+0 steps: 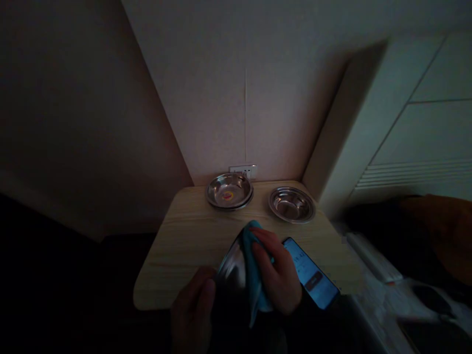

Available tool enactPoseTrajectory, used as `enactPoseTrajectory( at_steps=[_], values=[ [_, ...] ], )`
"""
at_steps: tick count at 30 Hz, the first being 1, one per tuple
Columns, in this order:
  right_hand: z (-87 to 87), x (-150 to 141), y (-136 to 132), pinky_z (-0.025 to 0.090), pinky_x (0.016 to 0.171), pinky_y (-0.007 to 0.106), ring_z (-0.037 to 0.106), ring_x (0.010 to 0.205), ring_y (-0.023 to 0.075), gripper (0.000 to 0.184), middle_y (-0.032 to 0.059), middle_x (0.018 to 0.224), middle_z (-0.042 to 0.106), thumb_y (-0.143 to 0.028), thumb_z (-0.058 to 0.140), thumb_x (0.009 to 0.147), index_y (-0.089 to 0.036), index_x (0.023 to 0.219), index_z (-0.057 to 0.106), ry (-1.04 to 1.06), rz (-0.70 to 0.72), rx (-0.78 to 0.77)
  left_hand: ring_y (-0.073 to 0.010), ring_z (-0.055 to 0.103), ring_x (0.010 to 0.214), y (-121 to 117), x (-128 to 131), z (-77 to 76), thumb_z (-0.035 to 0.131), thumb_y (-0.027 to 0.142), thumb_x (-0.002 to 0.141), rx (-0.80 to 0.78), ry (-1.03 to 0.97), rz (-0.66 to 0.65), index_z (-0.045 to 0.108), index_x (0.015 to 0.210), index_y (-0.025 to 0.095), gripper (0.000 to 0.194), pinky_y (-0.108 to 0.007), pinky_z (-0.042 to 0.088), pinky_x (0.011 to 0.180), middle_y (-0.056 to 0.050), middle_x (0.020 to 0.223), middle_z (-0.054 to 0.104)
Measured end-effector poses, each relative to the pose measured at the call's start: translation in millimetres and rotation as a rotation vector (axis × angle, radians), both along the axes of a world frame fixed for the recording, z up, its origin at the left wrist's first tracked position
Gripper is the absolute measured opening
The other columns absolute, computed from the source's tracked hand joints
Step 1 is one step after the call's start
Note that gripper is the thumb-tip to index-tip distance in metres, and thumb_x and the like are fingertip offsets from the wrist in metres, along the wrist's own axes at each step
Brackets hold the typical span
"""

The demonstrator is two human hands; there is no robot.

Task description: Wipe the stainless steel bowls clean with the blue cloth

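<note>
A shiny metal bowl (233,270) is held tilted up on its side, above the near edge of the small wooden table (173,246). My left hand (195,305) pinches its rim at the left, fingers closed. My right hand (276,270) is closed round a blue cloth (254,280) and presses it against the bowl's right side. The cloth hangs down below the fingers and hides part of the bowl. Just right of my right hand lies a phone (313,275) with its screen lit.
Stacked metal bowls (228,191) with a sticker inside stand at the back of the table. More nested metal bowls (291,204) sit at the back right. A wall socket (243,170) is behind them. Right of the table is a pale cabinet (416,118). The room is dim.
</note>
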State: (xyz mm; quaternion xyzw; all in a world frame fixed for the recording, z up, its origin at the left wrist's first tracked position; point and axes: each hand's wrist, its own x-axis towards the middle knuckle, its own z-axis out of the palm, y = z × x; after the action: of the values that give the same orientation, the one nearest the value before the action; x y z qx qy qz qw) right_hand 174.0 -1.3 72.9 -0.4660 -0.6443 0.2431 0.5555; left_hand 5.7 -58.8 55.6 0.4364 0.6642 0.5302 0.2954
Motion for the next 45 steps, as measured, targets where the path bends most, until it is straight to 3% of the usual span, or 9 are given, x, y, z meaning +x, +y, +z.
enactPoseTrajectory(
  at_steps=[8, 12, 15, 22, 27, 31, 35, 42, 45],
  values=[
    [1.7, -3.1, -15.5, 0.048, 0.089, 0.04, 0.059, 0.104, 0.021, 0.025, 0.0076, 0.108, 0.066, -0.018, 0.049, 0.088, -0.023, 0.107, 0.064, -0.031, -0.008, 0.079, -0.0274, 0.069, 0.08, -1.3, -6.0, -22.3, 0.065, 0.06, 0.062, -0.007, -0.081, 0.021, 0.076, 0.078, 0.015, 0.049, -0.031, 0.056, 0.071, -0.011, 0.084, 0.074],
    [1.8, -2.7, -15.7, 0.049, 0.089, 0.04, 0.059, 0.103, 0.0208, 0.026, 0.0071, 0.108, 0.066, -0.018, 0.048, 0.089, -0.024, 0.108, 0.064, -0.053, -0.011, 0.086, -0.0258, 0.069, 0.076, -0.2, -1.3, -7.8, 0.062, 0.057, 0.066, -0.003, -0.014, -0.088, 0.076, 0.08, 0.016, 0.045, -0.031, 0.056, 0.069, -0.01, 0.083, 0.074],
    [3.1, -4.3, -16.0, 0.048, 0.089, 0.04, 0.059, 0.103, 0.0211, 0.025, 0.0068, 0.108, 0.066, -0.019, 0.048, 0.089, -0.024, 0.108, 0.063, -0.071, -0.008, 0.083, -0.0251, 0.069, 0.083, -1.7, -2.3, 1.0, 0.061, 0.055, 0.069, -0.009, -0.058, -0.067, 0.075, 0.084, 0.018, 0.043, -0.03, 0.056, 0.074, -0.008, 0.089, 0.074],
    [7.7, -10.0, -19.1, 0.047, 0.089, 0.041, 0.057, 0.105, 0.0216, 0.025, 0.0081, 0.109, 0.065, -0.017, 0.047, 0.088, -0.021, 0.106, 0.063, -0.169, 0.025, 0.119, -0.0252, 0.067, 0.092, -4.2, -18.9, 3.1, 0.057, 0.05, 0.071, -0.102, -0.067, -0.026, 0.073, 0.089, 0.016, 0.042, -0.028, 0.054, 0.078, -0.01, 0.097, 0.073],
    [9.3, -14.0, -27.6, 0.047, 0.088, 0.041, 0.056, 0.106, 0.0218, 0.025, 0.0075, 0.109, 0.065, -0.014, 0.048, 0.086, -0.022, 0.106, 0.062, -0.223, 0.015, 0.181, -0.0211, 0.066, 0.071, 2.9, -0.1, 32.3, 0.052, 0.052, 0.073, -0.081, 0.015, 0.0, 0.071, 0.079, 0.015, 0.042, -0.026, 0.054, 0.064, -0.007, 0.078, 0.072],
    [14.0, -20.9, -40.9, 0.047, 0.086, 0.042, 0.055, 0.105, 0.0235, 0.026, 0.0076, 0.108, 0.065, -0.012, 0.05, 0.084, -0.02, 0.107, 0.061, -0.311, -0.012, 0.258, -0.016, 0.06, 0.055, 5.4, 12.2, 46.7, 0.051, 0.051, 0.077, -0.036, 0.125, -0.102, 0.066, 0.065, 0.018, 0.039, -0.022, 0.049, 0.053, -0.002, 0.059, 0.065],
    [21.2, -22.3, -41.5, 0.045, 0.087, 0.045, 0.056, 0.101, 0.0251, 0.024, 0.0068, 0.106, 0.066, -0.016, 0.053, 0.083, -0.021, 0.104, 0.063, -0.379, -0.004, 0.335, -0.0141, 0.058, 0.051, 2.4, 13.2, 47.6, 0.049, 0.044, 0.08, 0.067, 0.2, -0.161, 0.059, 0.055, 0.019, 0.037, -0.02, 0.047, 0.05, 0.0, 0.052, 0.06],
    [28.0, -12.6, -17.3, 0.048, 0.082, 0.041, 0.058, 0.096, 0.0226, 0.025, 0.0094, 0.105, 0.065, -0.018, 0.045, 0.089, -0.018, 0.104, 0.065, -0.252, -0.053, 0.096, -0.0145, 0.059, 0.054, -3.5, 11.8, 37.2, 0.05, 0.042, 0.08, 0.14, 0.274, -0.018, 0.063, 0.058, 0.02, 0.034, -0.02, 0.048, 0.053, -0.001, 0.056, 0.063],
    [34.5, -19.9, -25.5, 0.045, 0.084, 0.042, 0.055, 0.099, 0.0241, 0.023, 0.0083, 0.106, 0.065, -0.017, 0.049, 0.086, -0.018, 0.101, 0.066, -0.287, -0.045, 0.158, -0.0166, 0.062, 0.057, 0.0, 10.7, 32.9, 0.054, 0.043, 0.077, 0.121, 0.246, 0.034, 0.067, 0.062, 0.019, 0.031, -0.021, 0.049, 0.052, -0.003, 0.064, 0.069]
  ],
)
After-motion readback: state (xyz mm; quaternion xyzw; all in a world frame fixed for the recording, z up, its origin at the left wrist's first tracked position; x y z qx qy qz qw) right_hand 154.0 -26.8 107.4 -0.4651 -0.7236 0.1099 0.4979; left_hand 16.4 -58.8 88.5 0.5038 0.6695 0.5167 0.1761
